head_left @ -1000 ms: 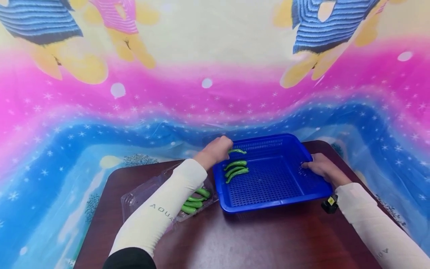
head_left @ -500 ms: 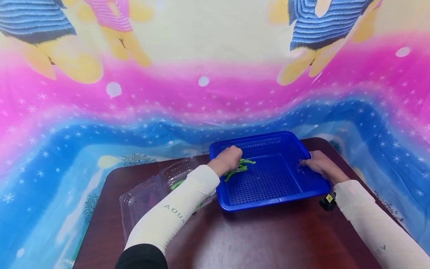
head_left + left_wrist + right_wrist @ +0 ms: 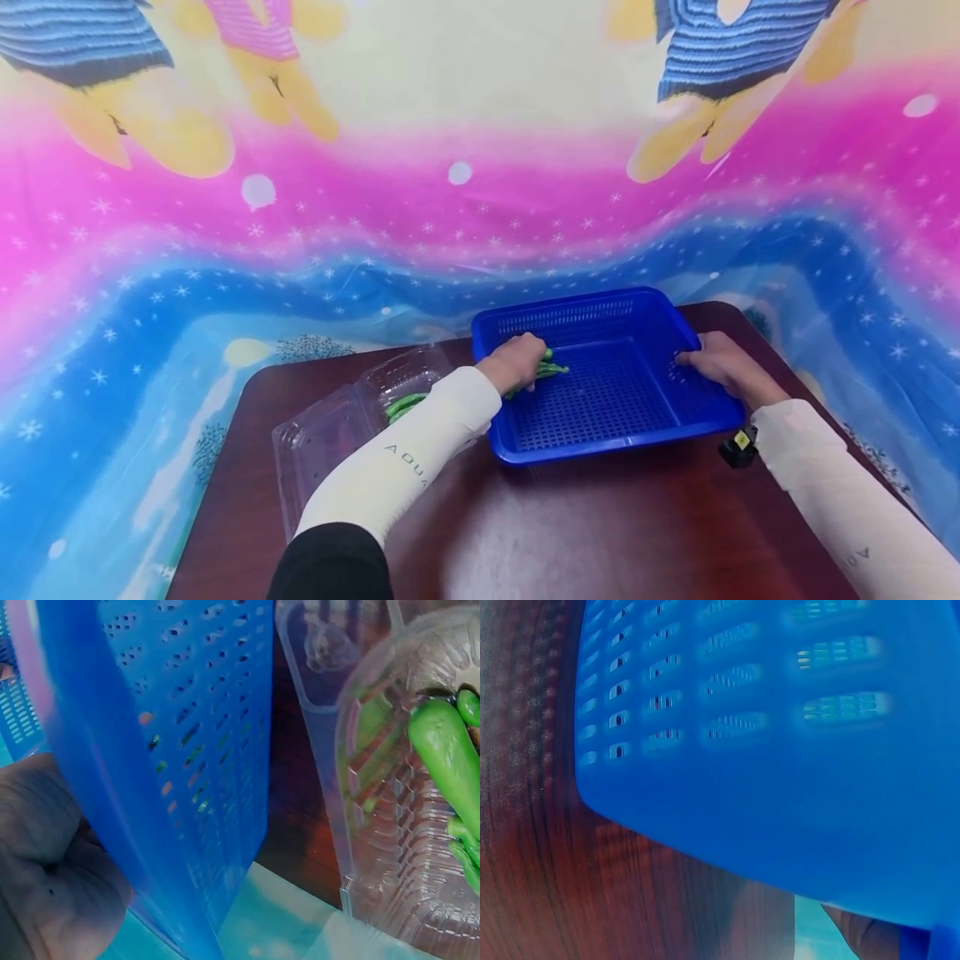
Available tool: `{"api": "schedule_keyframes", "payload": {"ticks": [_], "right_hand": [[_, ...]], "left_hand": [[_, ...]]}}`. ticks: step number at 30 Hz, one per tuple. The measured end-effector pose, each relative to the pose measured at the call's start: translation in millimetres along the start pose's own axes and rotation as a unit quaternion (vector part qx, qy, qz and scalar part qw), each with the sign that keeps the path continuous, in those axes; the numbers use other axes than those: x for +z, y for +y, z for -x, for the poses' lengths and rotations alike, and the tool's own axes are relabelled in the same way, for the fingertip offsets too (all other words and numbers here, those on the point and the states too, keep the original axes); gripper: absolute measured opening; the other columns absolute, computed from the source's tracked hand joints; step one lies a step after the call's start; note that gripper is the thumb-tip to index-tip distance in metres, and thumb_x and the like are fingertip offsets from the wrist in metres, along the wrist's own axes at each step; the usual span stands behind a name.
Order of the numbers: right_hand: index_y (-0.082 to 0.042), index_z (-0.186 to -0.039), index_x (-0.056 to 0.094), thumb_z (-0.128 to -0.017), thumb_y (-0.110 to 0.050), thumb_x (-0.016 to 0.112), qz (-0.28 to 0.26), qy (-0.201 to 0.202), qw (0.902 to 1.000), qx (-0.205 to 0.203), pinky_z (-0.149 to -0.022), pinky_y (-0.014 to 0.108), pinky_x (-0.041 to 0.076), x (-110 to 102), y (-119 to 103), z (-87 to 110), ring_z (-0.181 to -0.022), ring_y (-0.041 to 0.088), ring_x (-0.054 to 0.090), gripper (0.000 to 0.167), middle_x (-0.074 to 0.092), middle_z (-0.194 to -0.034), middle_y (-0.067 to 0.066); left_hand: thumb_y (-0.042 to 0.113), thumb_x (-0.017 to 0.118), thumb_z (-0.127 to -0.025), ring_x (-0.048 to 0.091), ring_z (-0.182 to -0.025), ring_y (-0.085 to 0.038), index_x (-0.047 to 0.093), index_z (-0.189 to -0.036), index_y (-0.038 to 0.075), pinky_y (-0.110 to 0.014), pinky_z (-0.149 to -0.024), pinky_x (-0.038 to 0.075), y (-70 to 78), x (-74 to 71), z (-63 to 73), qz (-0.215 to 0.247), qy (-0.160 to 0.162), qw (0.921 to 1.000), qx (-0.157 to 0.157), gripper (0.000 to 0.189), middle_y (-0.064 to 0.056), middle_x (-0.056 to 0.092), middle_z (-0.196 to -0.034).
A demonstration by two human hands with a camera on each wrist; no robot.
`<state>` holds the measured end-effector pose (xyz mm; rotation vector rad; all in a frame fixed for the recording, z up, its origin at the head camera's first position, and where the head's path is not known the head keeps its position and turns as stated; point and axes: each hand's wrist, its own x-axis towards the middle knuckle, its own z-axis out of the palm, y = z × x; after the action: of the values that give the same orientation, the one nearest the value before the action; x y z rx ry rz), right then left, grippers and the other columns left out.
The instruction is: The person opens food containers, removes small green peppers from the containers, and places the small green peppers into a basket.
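Observation:
A blue plastic basket [image 3: 615, 446] stands tilted on the table. My left hand [image 3: 517, 362] reaches over its left rim, fingers curled around a green pepper [image 3: 558, 369] whose end pokes out to the right. Other green peppers lie beneath and beside that hand, mostly covered by it. At the basket's right side my right hand [image 3: 723, 367] grips the rim, thumb on the inside. In the left wrist view the left palm [image 3: 56, 855] shows beside the perforated basket wall [image 3: 180, 742]. The right wrist view is mostly filled by the basket's outer side [image 3: 705, 802].
Left of the basket is an open clear plastic clamshell box [image 3: 311, 442], partly under the left sleeve [image 3: 420, 442]. Several green peppers [image 3: 446, 754] lie in it. The dark wooden table [image 3: 585, 533] ends at a patterned cloth backdrop [image 3: 420, 217].
My left hand has carried a green pepper from above the basket's left rim down and right, onto the peppers inside. The right hand keeps its grip on the rim.

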<state>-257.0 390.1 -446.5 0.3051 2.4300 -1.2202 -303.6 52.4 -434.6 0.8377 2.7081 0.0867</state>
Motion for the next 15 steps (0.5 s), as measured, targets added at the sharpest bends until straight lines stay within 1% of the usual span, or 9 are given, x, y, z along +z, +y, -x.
{"api": "schedule_keyframes", "payload": {"ticks": [2, 5, 10, 13, 15], "right_hand": [[0.015, -0.140, 0.037, -0.107, -0.020, 0.049, -0.002, -0.001, 1.0000, -0.004, -0.074, 0.046, 0.064, -1, 0, 0.0, -0.080, 0.026, 0.076, 0.049, 0.070, -0.104, 0.022], [0.014, -0.139, 0.038, -0.107, -0.020, 0.050, -0.008, -0.002, 1.0000, -0.005, -0.074, 0.045, 0.064, -1, -2, 0.0, -0.080, 0.026, 0.076, 0.048, 0.071, -0.101, 0.020], [0.014, -0.142, 0.036, -0.107, -0.018, 0.049, -0.013, -0.003, 0.9999, -0.006, -0.074, 0.045, 0.064, 0, -2, -0.7, -0.079, 0.025, 0.076, 0.050, 0.071, -0.100, 0.019], [0.014, -0.142, 0.036, -0.107, -0.018, 0.050, -0.013, 0.000, 0.9999, -0.004, -0.073, 0.045, 0.064, 0, -1, -0.6, -0.079, 0.025, 0.076, 0.050, 0.071, -0.100, 0.019], [0.014, -0.143, 0.035, -0.107, -0.018, 0.049, -0.012, 0.000, 0.9999, -0.004, -0.073, 0.045, 0.064, 0, -1, -0.3, -0.079, 0.025, 0.076, 0.051, 0.071, -0.101, 0.020]], "left_hand": [[0.008, 0.081, -0.087, 0.053, -0.078, -0.013, 0.072, -0.107, 0.013, -0.028, -0.070, 0.051, 1.2, 0.7, -0.8, -0.005, -0.001, 1.0000, 0.000, 0.023, -0.002, 0.068, -0.098], [0.007, 0.080, -0.089, 0.053, -0.078, -0.013, 0.070, -0.107, 0.014, -0.028, -0.070, 0.050, 3.1, 4.0, -2.3, -0.014, -0.012, 0.9998, -0.003, 0.022, -0.001, 0.068, -0.098], [0.009, 0.081, -0.088, 0.057, -0.085, -0.015, 0.068, -0.105, 0.015, -0.029, -0.074, 0.054, 5.4, 13.0, -5.0, -0.030, -0.043, 0.9984, -0.020, 0.022, -0.003, 0.067, -0.109], [0.007, 0.079, -0.089, 0.056, -0.085, -0.016, 0.070, -0.104, 0.015, -0.029, -0.072, 0.054, 6.3, 18.2, -7.3, -0.037, -0.049, 0.9978, -0.023, 0.019, -0.004, 0.068, -0.114], [0.006, 0.077, -0.090, 0.054, -0.084, -0.015, 0.071, -0.103, 0.015, -0.029, -0.072, 0.054, 6.9, 20.9, -8.1, -0.044, -0.048, 0.9976, -0.023, 0.017, -0.003, 0.069, -0.116]]}}
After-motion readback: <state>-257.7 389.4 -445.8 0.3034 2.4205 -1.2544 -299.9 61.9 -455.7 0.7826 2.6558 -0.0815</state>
